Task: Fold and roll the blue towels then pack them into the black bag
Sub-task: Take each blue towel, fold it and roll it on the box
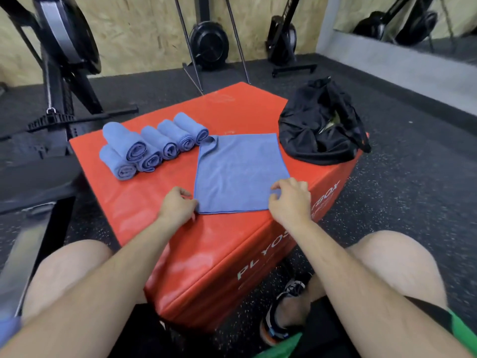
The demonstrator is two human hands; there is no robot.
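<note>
A blue towel [240, 171] lies flat, folded, on the red plyo box [206, 249]. My left hand [178, 206] pinches its near left corner. My right hand [290, 198] pinches its near right corner. Several rolled blue towels [152, 146] lie in a row on the box's left part, one stacked on two others. The black bag [320, 125] sits on the box's far right corner, slumped, with its top open.
Black exercise machines [64, 60] stand on the dark rubber floor to the left and behind the box. My bare knees [67, 270] flank the box's near corner. A shoe [281, 313] rests on the floor by the box.
</note>
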